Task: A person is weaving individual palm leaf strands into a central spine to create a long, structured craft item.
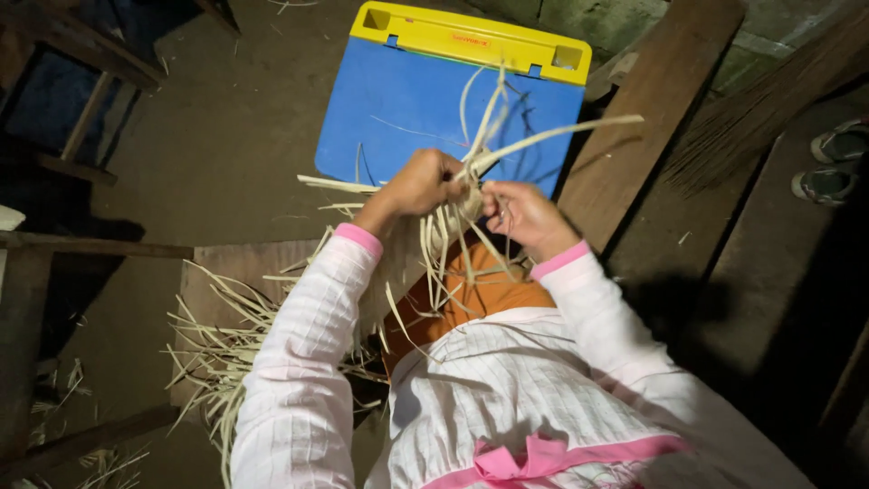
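My left hand (418, 184) and my right hand (522, 214) meet at the middle of the view, both closed on a bundle of pale straw strips (466, 195). Loose strip ends fan up and to the right over a blue and yellow plastic board (407, 100), and others hang down over my orange lap (489, 292). My sleeves are white with pink cuffs.
A heap of loose straw strips (217, 344) lies on the floor at the lower left. Wooden planks (652, 118) lean at the right, with a broom (760, 118) beside them. A pair of shoes (828, 163) sits at the far right. Wooden frame pieces (63, 244) stand at the left.
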